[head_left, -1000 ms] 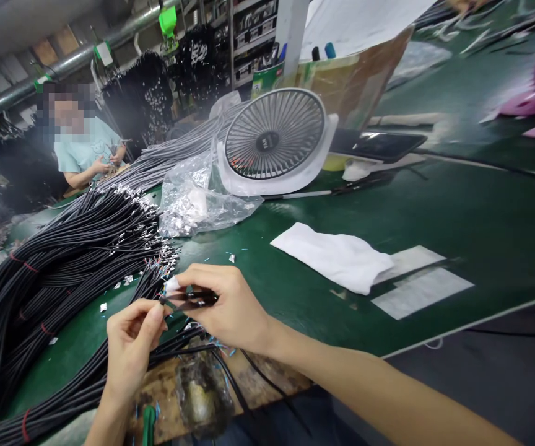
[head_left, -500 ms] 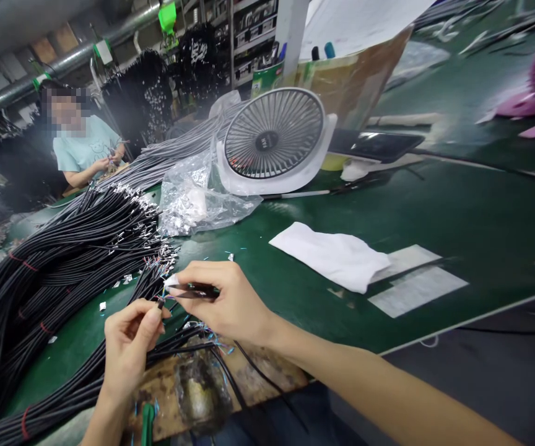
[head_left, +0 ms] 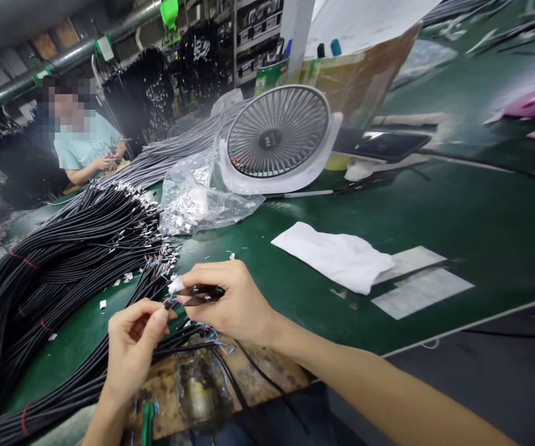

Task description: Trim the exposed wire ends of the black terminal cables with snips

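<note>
My left hand (head_left: 134,341) is closed in a pinch on the end of a black cable (head_left: 168,304), from which thin coloured wires stick out. Held in my right hand (head_left: 237,303) is a pair of dark tweezers (head_left: 201,293), their tips close to the wires; whether they grip one is too small to tell. Something white covers the tip of my right index finger. Under the hands run more black cables (head_left: 86,371) with stripped, coloured ends. A worn wooden board (head_left: 267,365) lies below, carrying a lump wrapped in clear film (head_left: 202,393).
Bundled black cables (head_left: 63,248) fill the left of the green table (head_left: 434,210). Behind the hands are a plastic bag (head_left: 193,198) and a round fan (head_left: 272,139). White cloth (head_left: 332,254) lies at right. A green handle (head_left: 147,424) is in front. Another person (head_left: 88,148) sits across.
My right hand has shifted slightly, and the tweezers' tips now sit lower, nearer the cable end. My left hand keeps its pinch. The whole view has moved a little.
</note>
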Action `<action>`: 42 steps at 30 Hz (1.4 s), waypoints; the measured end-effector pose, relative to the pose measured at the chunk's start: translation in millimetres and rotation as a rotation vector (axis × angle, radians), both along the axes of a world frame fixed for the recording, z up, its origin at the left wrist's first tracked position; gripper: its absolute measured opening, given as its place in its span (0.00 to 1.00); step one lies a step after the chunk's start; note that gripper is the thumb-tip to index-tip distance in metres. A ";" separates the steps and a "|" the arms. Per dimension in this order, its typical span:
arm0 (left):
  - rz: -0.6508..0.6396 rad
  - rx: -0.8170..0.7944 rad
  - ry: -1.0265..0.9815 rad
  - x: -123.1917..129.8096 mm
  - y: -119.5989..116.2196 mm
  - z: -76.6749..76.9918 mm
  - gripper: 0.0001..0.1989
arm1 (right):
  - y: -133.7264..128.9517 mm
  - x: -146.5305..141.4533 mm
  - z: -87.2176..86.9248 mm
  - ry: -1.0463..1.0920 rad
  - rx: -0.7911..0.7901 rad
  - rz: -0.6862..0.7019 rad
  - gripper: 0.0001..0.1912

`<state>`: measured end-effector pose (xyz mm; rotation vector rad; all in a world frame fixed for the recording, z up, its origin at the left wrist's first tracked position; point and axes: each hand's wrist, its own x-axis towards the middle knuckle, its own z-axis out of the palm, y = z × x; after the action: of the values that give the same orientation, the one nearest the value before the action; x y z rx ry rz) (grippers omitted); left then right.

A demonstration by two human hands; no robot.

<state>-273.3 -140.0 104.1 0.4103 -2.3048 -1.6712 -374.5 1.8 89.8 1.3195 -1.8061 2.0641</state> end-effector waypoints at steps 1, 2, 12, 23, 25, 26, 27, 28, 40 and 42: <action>0.011 0.004 -0.003 -0.1 0.5 0.7 0.12 | -0.1 -0.1 0.1 0.005 -0.004 -0.002 0.03; 0.023 0.007 -0.007 -0.2 1.0 1.4 0.12 | -0.2 -0.1 0.1 0.009 -0.007 -0.002 0.02; -0.014 -0.043 0.004 0.7 1.5 0.3 0.11 | 0.1 0.4 0.7 0.052 0.003 -0.061 0.01; 0.037 -0.075 0.089 1.5 -3.4 -8.2 0.10 | -1.1 4.3 2.3 -0.028 0.037 -0.042 0.08; 0.030 -0.066 0.091 1.0 -2.4 -7.2 0.09 | -0.8 3.8 2.6 0.027 0.042 -0.022 0.08; 0.024 -0.058 0.092 0.6 -1.8 -6.9 0.09 | -0.8 3.5 2.3 0.064 0.043 -0.012 0.06; 0.016 -0.051 0.090 0.1 -1.5 -6.8 0.09 | -0.8 3.2 1.6 0.098 0.042 -0.011 0.05; 0.006 -0.049 0.085 -0.3 -1.4 -7.0 0.10 | -1.0 2.8 0.6 0.127 0.042 -0.015 0.05; -0.059 -0.111 0.050 -0.6 -5.3 -7.7 0.12 | -1.4 -4.2 -7.9 0.459 -0.018 -0.091 0.05; -0.069 -0.053 0.019 -1.0 -5.0 -8.7 0.13 | -0.9 -5.2 -8.8 0.480 -0.011 -0.082 0.05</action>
<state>-274.3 -145.0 95.4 0.3058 -2.3687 -1.6332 -379.7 0.9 81.0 1.5414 -1.5985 1.5388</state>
